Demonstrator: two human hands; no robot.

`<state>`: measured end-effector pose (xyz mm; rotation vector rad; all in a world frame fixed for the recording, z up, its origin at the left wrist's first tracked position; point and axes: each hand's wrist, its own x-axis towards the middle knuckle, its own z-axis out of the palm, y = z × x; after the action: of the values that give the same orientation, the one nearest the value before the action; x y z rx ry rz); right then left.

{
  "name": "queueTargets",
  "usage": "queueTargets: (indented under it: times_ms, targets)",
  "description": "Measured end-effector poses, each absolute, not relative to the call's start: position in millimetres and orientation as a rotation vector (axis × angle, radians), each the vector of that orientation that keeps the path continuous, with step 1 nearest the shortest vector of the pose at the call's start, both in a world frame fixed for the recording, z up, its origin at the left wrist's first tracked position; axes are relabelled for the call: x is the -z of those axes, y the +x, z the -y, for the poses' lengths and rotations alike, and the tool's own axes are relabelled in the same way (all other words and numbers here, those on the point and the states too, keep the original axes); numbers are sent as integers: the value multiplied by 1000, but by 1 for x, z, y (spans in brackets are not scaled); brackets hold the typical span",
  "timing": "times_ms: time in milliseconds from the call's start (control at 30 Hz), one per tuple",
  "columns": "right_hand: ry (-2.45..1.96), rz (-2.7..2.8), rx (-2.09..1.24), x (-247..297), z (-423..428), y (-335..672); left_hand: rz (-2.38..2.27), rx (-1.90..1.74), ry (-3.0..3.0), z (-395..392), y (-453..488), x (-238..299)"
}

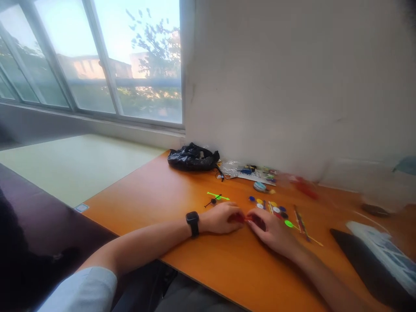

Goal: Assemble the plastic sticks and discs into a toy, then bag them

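My left hand (222, 218) and my right hand (270, 229) meet on the orange table (156, 199), fingertips pinched together on a small red piece (246, 219) between them. A black watch (193, 222) sits on my left wrist. Just beyond the hands lie several small coloured discs (272, 206), a green stick with a black piece (216, 197), and thin sticks (302, 225) with a green disc (288, 223). The red piece is mostly hidden by my fingers.
A crumpled black plastic bag (193, 157) lies at the table's far edge by the white wall. Beside it are a printed sheet and clear packets (251, 173). A dark pad and a keyboard (380, 255) sit at the right. A window is at the left.
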<state>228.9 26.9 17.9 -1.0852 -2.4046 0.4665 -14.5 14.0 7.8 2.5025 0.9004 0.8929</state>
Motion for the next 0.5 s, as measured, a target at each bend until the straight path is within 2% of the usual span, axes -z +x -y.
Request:
queueTargets:
  times_ms: [267,500]
  targets:
    - [-1171,2193,-476,-23,-28,232,-1081,-880,2378,-3,-11,-18]
    - [-1185,2057,-736,-28,-28,232,-1117,-884,2290,-3,-11,-12]
